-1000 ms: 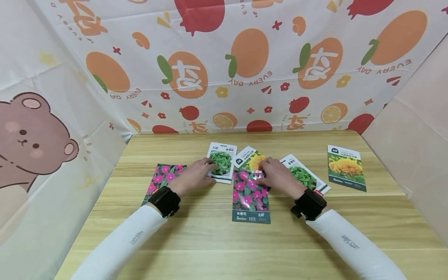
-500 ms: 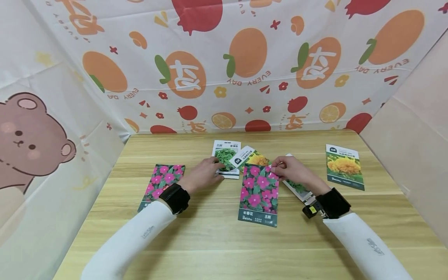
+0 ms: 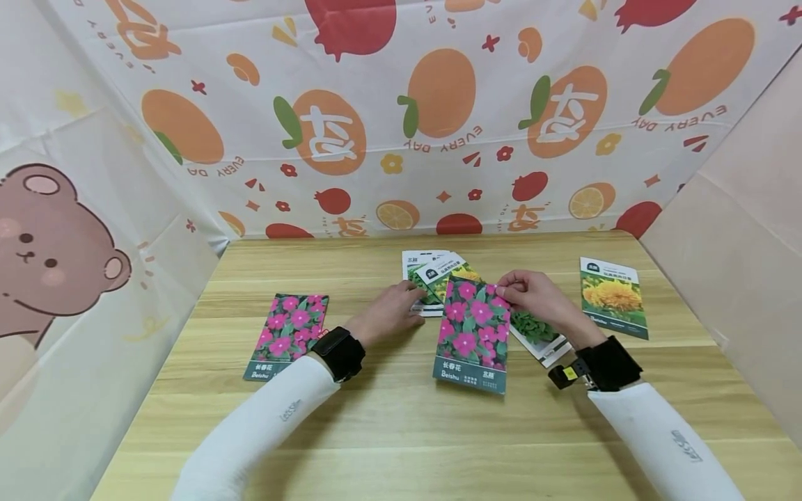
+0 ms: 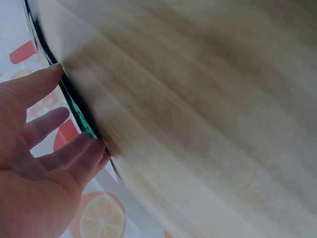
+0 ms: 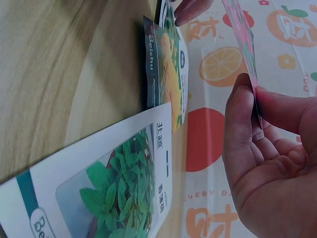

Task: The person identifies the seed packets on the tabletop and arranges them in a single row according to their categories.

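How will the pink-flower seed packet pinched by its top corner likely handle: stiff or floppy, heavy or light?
The right hand pinches the pink-flower packet by one corner and it hangs flat, so it is probably light and fairly stiff. It looks thin edge-on, so it may flex if pushed. Its glossy face may slide on the table.

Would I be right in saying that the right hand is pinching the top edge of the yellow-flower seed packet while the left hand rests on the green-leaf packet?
Not quite: the right hand is pinching the top edge of the pink-flower seed packet, not a yellow-flower one, as the head view shows. The yellow-flower packet lies untouched on the table to the right. The left hand does rest on the green-leaf packet.
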A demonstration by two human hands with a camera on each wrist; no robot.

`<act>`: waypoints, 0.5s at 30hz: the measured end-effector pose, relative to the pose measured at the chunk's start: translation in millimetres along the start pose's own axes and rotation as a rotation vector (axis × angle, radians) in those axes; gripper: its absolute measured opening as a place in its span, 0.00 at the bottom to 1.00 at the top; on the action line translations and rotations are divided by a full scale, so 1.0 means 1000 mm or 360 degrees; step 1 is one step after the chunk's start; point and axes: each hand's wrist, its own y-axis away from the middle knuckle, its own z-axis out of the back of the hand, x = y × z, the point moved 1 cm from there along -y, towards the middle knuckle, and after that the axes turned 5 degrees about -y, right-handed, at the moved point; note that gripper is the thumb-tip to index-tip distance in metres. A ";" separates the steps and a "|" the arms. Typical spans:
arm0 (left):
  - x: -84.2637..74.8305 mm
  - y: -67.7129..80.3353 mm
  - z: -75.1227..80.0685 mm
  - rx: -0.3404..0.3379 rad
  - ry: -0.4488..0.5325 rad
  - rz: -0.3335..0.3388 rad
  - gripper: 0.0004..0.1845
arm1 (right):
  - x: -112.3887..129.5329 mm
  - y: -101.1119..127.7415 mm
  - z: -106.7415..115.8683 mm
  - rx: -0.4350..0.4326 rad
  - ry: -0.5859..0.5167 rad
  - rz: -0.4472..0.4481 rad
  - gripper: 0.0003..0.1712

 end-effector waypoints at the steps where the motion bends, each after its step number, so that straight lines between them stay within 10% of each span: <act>1: 0.001 0.000 -0.001 -0.0012 0.0014 0.0005 0.24 | 0.000 -0.001 -0.001 -0.0011 0.0003 0.0002 0.16; 10: 0.012 0.011 0.014 -0.0399 0.0637 0.0172 0.15 | 0.012 -0.013 -0.018 -0.0089 0.0071 0.0076 0.15; 15: 0.012 0.021 0.024 -0.0395 0.1158 0.0319 0.17 | 0.020 -0.021 -0.030 -0.0119 0.0080 0.0117 0.14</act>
